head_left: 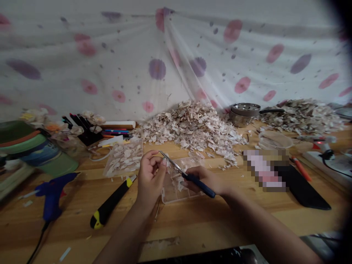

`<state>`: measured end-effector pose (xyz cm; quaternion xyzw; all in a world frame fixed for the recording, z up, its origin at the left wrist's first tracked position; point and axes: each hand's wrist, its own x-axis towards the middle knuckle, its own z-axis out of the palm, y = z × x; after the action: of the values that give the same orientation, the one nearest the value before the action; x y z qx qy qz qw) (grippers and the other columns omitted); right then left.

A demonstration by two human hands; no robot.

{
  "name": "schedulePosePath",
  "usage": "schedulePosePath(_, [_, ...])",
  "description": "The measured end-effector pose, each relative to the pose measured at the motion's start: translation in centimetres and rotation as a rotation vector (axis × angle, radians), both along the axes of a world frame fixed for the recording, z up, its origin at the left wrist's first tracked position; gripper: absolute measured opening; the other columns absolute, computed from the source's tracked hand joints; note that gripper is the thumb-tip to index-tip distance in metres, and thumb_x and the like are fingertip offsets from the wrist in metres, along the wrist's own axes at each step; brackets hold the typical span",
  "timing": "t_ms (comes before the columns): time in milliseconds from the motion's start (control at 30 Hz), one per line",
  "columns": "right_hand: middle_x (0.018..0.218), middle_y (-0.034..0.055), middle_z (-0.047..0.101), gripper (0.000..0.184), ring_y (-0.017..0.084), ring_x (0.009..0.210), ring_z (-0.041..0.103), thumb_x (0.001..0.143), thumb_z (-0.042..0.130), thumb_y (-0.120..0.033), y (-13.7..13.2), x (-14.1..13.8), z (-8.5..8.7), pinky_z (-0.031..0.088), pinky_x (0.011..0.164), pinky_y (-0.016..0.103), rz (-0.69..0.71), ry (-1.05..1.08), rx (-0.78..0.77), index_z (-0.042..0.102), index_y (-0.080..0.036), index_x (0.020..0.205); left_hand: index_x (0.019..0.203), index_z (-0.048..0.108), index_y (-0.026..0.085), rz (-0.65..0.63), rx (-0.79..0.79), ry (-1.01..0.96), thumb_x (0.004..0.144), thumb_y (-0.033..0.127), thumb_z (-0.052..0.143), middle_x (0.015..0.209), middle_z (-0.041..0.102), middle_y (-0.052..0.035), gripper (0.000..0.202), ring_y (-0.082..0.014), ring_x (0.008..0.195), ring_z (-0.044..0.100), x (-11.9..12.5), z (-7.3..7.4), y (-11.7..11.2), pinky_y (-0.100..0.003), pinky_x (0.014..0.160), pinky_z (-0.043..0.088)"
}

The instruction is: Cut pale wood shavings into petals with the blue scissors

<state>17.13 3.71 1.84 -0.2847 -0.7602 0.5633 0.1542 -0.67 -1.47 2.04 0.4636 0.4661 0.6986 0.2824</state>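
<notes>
My right hand [205, 179] is closed round the dark blue handles of a pair of scissors [200, 184]. Their narrow metal blades point up and left, reaching the fingertips of my left hand [152, 176]. Thumb and fingers of that left hand are pinched together on a small pale flake [165, 161] beside the blades; most of it is hidden. Below both hands lies a clear divided plastic box [172, 197] with pale flakes in some compartments. A thin metal tool [157, 211] rests on the table by my left wrist.
Large heaps of pale flakes [189, 124] stand at the back, near metal bowls [243, 113]. At left lie a utility knife [111, 203], a blue glue gun [55, 196] and a bag of flakes [123, 157]. A black sheath-like object [305, 187] and power strip [321, 165] sit right.
</notes>
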Motion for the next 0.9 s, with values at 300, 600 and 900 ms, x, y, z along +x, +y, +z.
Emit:
schedulePosePath(300, [0.055, -0.0066, 0.034, 0.038, 0.005, 0.049, 0.028, 0.077, 0.064, -0.046, 0.3, 0.4, 0.3, 0.022, 0.043, 0.019, 0.016, -0.015, 0.021, 0.045, -0.016, 0.062, 0.105, 0.046, 0.021, -0.035, -0.003, -0.026, 0.082, 0.025, 0.063, 0.069, 0.059, 0.0053, 0.029, -0.0077, 0.057, 0.055, 0.1, 0.0, 0.0, -0.019, 0.057, 0.045])
schedulePosePath(600, [0.051, -0.0074, 0.037, 0.033, 0.004, 0.045, 0.03, 0.08, 0.061, -0.04, 0.8, 1.1, 0.6, 0.023, 0.04, 0.018, 0.047, -0.065, 0.013, 0.047, -0.016, 0.063, 0.105, 0.047, 0.021, -0.074, -0.052, -0.111, 0.08, 0.026, 0.066, 0.067, 0.059, 0.0053, 0.031, -0.008, 0.055, 0.054, 0.1, 0.1, 0.1, -0.02, 0.055, 0.045])
schedulePosePath(900, [0.053, -0.0071, 0.037, 0.033, 0.005, 0.046, 0.032, 0.079, 0.061, -0.043, 0.9, 1.4, 1.1, 0.024, 0.042, 0.018, 0.046, -0.078, 0.021, 0.05, -0.015, 0.065, 0.103, 0.047, 0.02, -0.11, -0.083, -0.152, 0.078, 0.025, 0.066, 0.063, 0.059, 0.0063, 0.031, -0.0074, 0.053, 0.053, 0.1, 0.2, 0.2, -0.019, 0.054, 0.043])
